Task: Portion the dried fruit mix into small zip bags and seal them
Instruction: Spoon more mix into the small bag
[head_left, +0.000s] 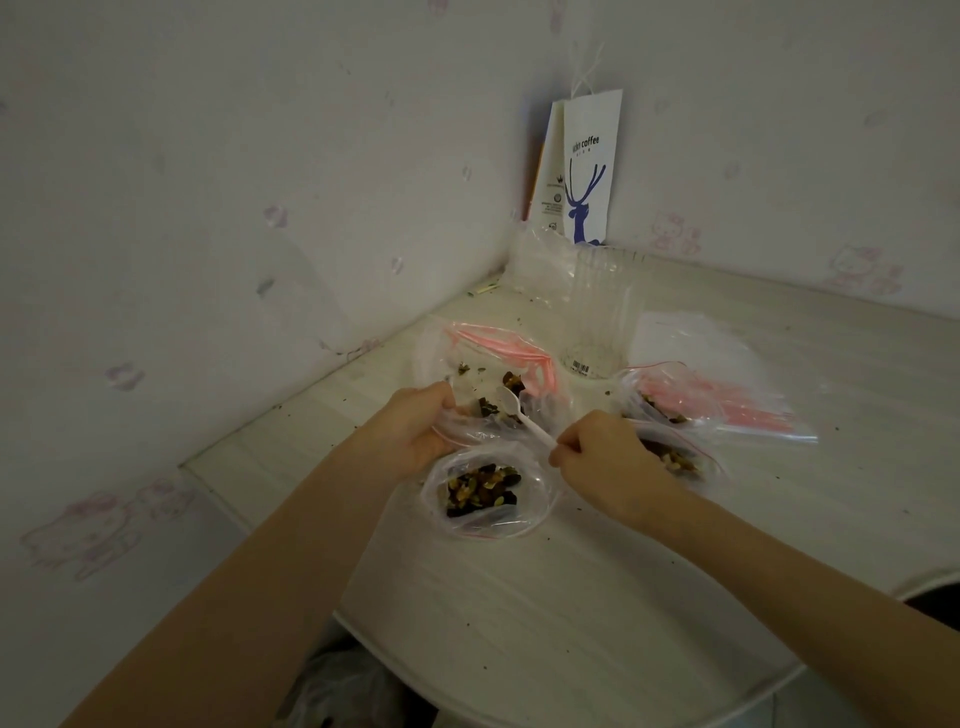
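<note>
My left hand (415, 426) grips the edge of a large clear bag (467, 379) that holds a little dried fruit mix. My right hand (602, 457) pinches the handle of a white plastic spoon (522, 415), whose bowl reaches into that bag. Just in front of my hands stands a small open zip bag (483, 491) with dried fruit mix inside. Two more small bags with mix lie to the right, one (657, 408) behind the other (675, 460), which my right hand partly hides.
A stack of empty zip bags with red strips (748, 410) lies at the right. A clear plastic container (597, 317) stands behind the bags. A white paper coffee bag (587, 171) leans in the wall corner. Crumbs dot the pale table (571, 597).
</note>
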